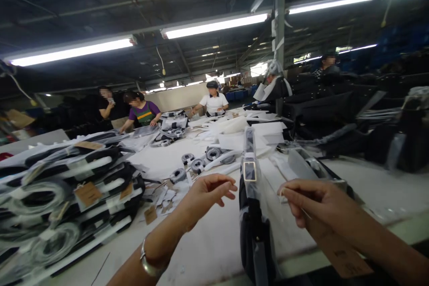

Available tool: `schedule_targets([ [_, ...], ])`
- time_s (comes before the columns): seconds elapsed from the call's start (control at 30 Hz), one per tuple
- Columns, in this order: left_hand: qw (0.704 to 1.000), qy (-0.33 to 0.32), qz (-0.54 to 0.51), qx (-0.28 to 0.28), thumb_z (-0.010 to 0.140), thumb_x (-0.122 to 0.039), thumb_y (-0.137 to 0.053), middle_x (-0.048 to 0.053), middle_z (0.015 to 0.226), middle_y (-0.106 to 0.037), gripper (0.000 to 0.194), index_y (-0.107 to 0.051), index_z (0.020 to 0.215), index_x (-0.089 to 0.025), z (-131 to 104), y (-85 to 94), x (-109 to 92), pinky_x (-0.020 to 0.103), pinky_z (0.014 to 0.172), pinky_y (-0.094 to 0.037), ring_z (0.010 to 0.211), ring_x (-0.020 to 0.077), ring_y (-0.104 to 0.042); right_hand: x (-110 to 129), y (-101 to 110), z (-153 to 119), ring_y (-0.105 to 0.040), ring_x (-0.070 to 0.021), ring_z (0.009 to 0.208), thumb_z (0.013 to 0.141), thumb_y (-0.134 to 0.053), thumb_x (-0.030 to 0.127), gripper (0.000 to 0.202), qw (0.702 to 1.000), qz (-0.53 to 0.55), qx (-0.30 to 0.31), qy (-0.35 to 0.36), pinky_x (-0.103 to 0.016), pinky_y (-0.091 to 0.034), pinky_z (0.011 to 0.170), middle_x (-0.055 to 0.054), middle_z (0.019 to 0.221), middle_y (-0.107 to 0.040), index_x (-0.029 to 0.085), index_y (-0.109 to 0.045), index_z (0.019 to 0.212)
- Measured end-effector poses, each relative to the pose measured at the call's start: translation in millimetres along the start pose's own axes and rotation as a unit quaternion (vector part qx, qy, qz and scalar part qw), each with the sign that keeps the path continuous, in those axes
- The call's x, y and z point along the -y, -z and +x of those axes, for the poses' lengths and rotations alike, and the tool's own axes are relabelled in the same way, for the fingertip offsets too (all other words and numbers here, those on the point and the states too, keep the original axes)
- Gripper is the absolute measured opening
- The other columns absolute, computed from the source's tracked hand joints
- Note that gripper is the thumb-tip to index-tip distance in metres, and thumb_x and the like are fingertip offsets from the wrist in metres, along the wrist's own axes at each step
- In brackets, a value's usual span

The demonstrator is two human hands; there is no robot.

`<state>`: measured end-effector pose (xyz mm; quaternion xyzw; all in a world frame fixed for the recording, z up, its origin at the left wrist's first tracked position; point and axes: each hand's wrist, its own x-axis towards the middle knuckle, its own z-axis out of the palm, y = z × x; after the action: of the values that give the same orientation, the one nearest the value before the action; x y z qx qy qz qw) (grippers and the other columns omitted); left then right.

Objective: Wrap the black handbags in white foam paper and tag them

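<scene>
A black bag stands on the white table between my hands, its strap wrapped in clear plastic. A gold rectangular buckle shows on that strap. To the bag's left, my left hand hovers with loosely curled fingers apart and nothing visible in them. On the other side, my right hand pinches the thin string of a brown hang tag. The tag hangs below the hand, partly covered by it. Neither hand visibly touches the bag.
Stacked black bags with plastic-wrapped handles fill the left side. Wrapped strap coils, paper scraps and white sheets lie farther back. Co-workers are across the table. More black bags are piled at right.
</scene>
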<state>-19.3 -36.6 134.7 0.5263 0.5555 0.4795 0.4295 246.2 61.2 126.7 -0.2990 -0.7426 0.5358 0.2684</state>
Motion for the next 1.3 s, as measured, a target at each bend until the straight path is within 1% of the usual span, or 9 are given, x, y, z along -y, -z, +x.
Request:
schedule_targets([
  [0.17, 0.998, -0.006, 0.051, 0.027, 0.078, -0.048, -0.077, 0.004, 0.09, -0.07, 0.04, -0.075, 0.103, -0.017, 24, -2.9, 40, 0.024, 0.065, -0.039, 0.076, 0.0137, -0.057, -17, -4, 15, -0.064, -0.0148, 0.057, 0.089, -0.06, 0.054, 0.038, 0.997, -0.064, 0.002, -0.037, -0.025, -0.051, 0.058, -0.001, 0.066, -0.066, 0.018, -0.067, 0.078],
  [0.3, 0.994, -0.033, 0.053, 0.092, 0.072, -0.044, -0.082, 0.001, 0.083, -0.068, 0.036, -0.078, 0.095, -0.017, 32, -22.5, 35, 0.026, 0.072, -0.039, 0.077, 0.0146, -0.054, -10, -22, 30, -0.064, -0.0147, 0.057, 0.09, -0.058, 0.048, 0.033, 0.998, -0.052, 0.039, -0.021, -0.024, -0.05, 0.057, 0.0, 0.065, -0.066, 0.018, -0.069, 0.083],
  [0.43, 0.994, -0.022, 0.017, 0.102, 0.073, -0.051, -0.08, 0.002, 0.077, -0.067, 0.039, -0.077, 0.087, -0.014, 35, -36.5, 29, 0.029, 0.075, -0.043, 0.077, 0.0171, -0.057, -3, -32, 36, -0.066, -0.0158, 0.059, 0.089, -0.056, 0.039, 0.027, 0.998, -0.045, 0.05, 0.006, -0.024, -0.05, 0.057, 0.0, 0.067, -0.066, 0.018, -0.069, 0.079],
  [0.6, 0.995, 0.0, -0.042, 0.086, 0.081, -0.048, -0.074, 0.003, 0.09, -0.069, 0.033, -0.073, 0.085, -0.016, 20, -22.7, 33, 0.028, 0.083, -0.044, 0.087, 0.0167, -0.059, -2, -20, 23, -0.07, -0.0198, 0.079, 0.086, -0.063, 0.034, 0.02, 0.992, -0.097, 0.077, 0.029, -0.026, -0.053, 0.073, 0.0, 0.086, -0.075, 0.022, -0.076, 0.096],
  [0.77, 0.977, 0.027, -0.203, 0.067, 0.09, -0.037, -0.069, 0.009, 0.108, -0.071, 0.021, -0.068, 0.089, -0.016, -7, -8.0, 42, 0.034, 0.097, -0.045, 0.107, 0.0199, -0.062, -13, -10, 0, -0.069, -0.0245, 0.103, 0.082, -0.069, 0.029, 0.047, 0.977, -0.201, 0.048, 0.049, -0.032, -0.051, 0.096, -0.001, 0.114, -0.075, 0.029, -0.067, 0.129],
  [0.93, 0.943, -0.051, -0.326, 0.035, 0.09, -0.033, -0.067, 0.006, 0.087, -0.07, 0.02, -0.069, 0.081, -0.015, -26, -20.1, 50, 0.04, 0.104, -0.043, 0.101, 0.0217, -0.065, -24, -12, -21, -0.071, -0.0246, 0.099, 0.089, -0.065, 0.046, 0.024, 0.973, -0.224, -0.015, 0.059, -0.029, -0.055, 0.087, -0.001, 0.107, -0.077, 0.03, -0.077, 0.101],
  [1.07, 0.943, -0.057, -0.327, 0.004, 0.086, -0.031, -0.073, 0.005, 0.09, -0.072, 0.018, -0.076, 0.096, -0.017, -31, -38.1, 52, 0.03, 0.089, -0.049, 0.084, 0.0145, -0.066, -27, -18, -32, -0.071, -0.023, 0.095, 0.084, -0.072, 0.049, 0.022, 0.978, -0.155, -0.11, 0.084, -0.026, -0.056, 0.086, -0.002, 0.099, -0.077, 0.028, -0.076, 0.091],
  [1.2, 0.97, -0.034, -0.238, -0.029, 0.081, -0.041, -0.078, 0.0, 0.063, -0.065, 0.039, -0.075, 0.114, -0.019, -24, -50.7, 50, 0.019, 0.054, -0.039, 0.056, 0.0076, -0.052, -21, -32, -30, -0.072, -0.0224, 0.094, 0.085, -0.074, 0.041, 0.019, 0.985, -0.004, -0.075, 0.157, -0.027, -0.058, 0.086, -0.004, 0.092, -0.076, 0.024, -0.07, 0.077],
  [1.3, 0.984, -0.035, -0.167, -0.041, 0.076, -0.047, -0.081, -0.001, 0.058, -0.063, 0.048, -0.074, 0.116, -0.022, -20, -52.1, 44, 0.019, 0.046, -0.029, 0.05, 0.0067, -0.044, -10, -41, -22, -0.074, -0.0214, 0.086, 0.087, -0.072, 0.039, 0.015, 0.983, -0.016, -0.075, 0.169, -0.027, -0.059, 0.082, -0.003, 0.088, -0.077, 0.025, -0.073, 0.081],
])
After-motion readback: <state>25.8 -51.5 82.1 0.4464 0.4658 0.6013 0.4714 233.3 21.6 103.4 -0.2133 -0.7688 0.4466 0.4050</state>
